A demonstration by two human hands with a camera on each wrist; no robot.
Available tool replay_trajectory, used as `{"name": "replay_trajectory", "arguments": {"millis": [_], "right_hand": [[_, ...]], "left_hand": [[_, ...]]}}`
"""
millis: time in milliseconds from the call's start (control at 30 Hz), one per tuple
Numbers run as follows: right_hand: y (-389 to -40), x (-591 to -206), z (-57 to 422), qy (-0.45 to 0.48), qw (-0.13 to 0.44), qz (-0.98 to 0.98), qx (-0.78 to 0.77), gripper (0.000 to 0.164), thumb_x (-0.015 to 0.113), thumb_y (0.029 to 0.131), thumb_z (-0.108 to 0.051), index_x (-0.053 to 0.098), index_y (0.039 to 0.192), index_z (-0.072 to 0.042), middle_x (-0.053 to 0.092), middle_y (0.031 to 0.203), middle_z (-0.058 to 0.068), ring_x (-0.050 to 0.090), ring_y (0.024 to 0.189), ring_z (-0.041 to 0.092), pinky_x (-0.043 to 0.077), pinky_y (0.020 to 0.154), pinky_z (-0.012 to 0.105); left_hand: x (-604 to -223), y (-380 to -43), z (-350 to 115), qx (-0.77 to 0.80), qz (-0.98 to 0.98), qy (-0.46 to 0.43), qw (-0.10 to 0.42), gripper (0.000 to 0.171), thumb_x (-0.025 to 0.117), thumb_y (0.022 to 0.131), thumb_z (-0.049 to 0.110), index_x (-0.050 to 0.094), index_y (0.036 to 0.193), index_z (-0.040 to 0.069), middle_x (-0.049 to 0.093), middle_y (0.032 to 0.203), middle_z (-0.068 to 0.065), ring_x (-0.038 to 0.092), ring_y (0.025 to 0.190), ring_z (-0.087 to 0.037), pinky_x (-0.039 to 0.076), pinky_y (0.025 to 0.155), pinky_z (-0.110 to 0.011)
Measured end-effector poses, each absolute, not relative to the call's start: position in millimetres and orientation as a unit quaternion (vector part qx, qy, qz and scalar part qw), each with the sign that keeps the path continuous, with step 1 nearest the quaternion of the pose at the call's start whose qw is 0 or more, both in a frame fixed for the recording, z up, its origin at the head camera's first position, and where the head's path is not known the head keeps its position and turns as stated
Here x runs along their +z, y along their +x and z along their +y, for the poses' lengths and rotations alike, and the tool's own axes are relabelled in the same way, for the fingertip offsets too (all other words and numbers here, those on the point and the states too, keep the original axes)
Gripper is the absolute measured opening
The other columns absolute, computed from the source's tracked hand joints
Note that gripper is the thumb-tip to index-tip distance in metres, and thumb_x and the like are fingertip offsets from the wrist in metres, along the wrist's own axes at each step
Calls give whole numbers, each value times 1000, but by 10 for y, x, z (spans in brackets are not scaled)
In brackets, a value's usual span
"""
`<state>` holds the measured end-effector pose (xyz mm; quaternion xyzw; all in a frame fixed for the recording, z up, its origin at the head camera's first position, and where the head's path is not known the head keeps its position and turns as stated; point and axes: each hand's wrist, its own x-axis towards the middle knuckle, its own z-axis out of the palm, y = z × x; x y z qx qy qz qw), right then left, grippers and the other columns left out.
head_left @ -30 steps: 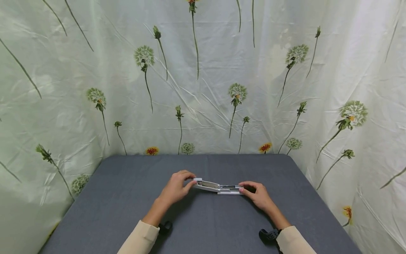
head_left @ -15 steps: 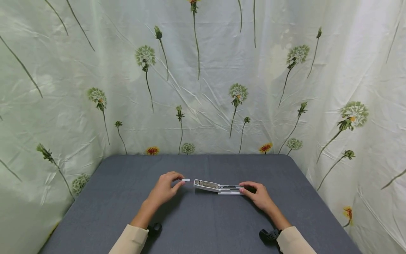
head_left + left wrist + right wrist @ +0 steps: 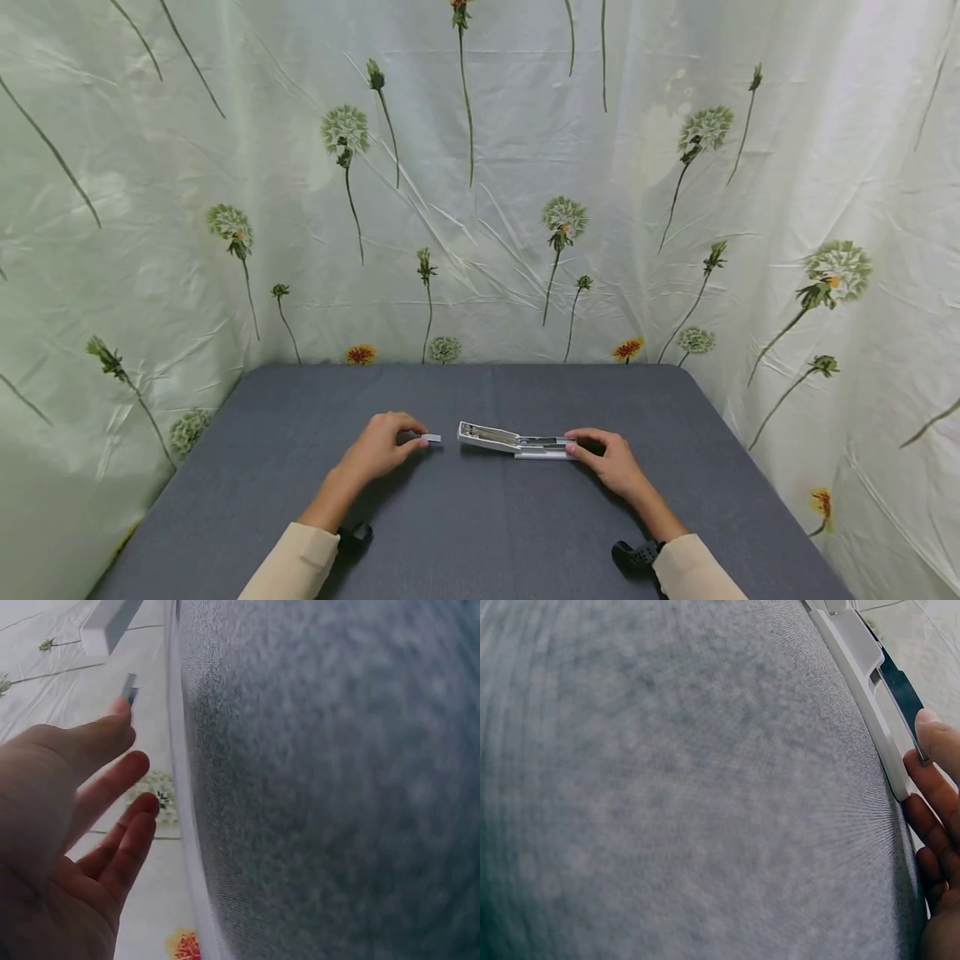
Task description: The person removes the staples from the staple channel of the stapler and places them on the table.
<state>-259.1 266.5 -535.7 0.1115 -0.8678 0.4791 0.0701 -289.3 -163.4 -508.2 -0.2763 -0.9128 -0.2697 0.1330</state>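
A white stapler (image 3: 489, 437) lies swung wide on the table, its cover tipped up to the left and the inside showing. The right hand (image 3: 611, 460) grips the stapler's right end; in the right wrist view, thumb and fingers hold it at the dark metal rail (image 3: 902, 686). Left of the cover, the left hand (image 3: 378, 447) pinches a small strip of staples (image 3: 432, 437) between thumb and forefinger. A short gap separates the strip from the stapler. The left wrist view shows the strip's tip (image 3: 130, 684) below the stapler's white end (image 3: 101, 634).
The table (image 3: 480, 533) has a dark grey cloth top with rounded far corners. Behind it and at both sides hangs a pale curtain (image 3: 480, 208) printed with dandelions. Each wrist wears a black strap (image 3: 636, 557) beside a cream sleeve (image 3: 693, 568).
The left hand has moved left, away from the stapler's cover, with the strip of staples, then dipped slightly. The right hand and stapler have stayed in place.
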Motion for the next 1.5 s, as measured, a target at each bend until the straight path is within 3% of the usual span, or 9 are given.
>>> {"name": "replay_trajectory", "arguments": {"millis": [300,567,933,1500], "right_hand": [[-2569,-5348,2658,114,73,-869,476,24,79,92,-26,78,115,-17,76,108,2,64,94,3,51,85,23],[-2556,-5358,2653,112,71,-869,476,23,79,92,-27,78,114,-18,76,108,1,64,93,3,52,85,22],[-2586,-5340,2658,109,65,-869,478,26,79,93,-28,78,115,-16,76,108,2,65,92,4,52,84,23],[-2577,-5334,2638,120,72,-866,480,25,78,94,-26,78,115,-13,76,108,6,63,92,3,50,82,22]], "left_hand": [[-5109,-2943,-1677,-258,-919,-289,80,14,83,88,27,84,100,19,78,102,3,73,100,-21,58,91,-46],[-5139,-2980,-1693,-242,-919,-304,70,12,85,86,25,85,97,19,77,98,4,73,94,-18,59,85,-40],[-5071,-2986,-1616,-223,-935,-271,59,11,87,83,20,85,93,15,75,96,-1,71,93,-23,59,85,-44],[-5079,-2951,-1659,-258,-937,-232,31,28,88,83,25,82,106,11,76,108,-4,71,107,-29,55,96,-50]]}}
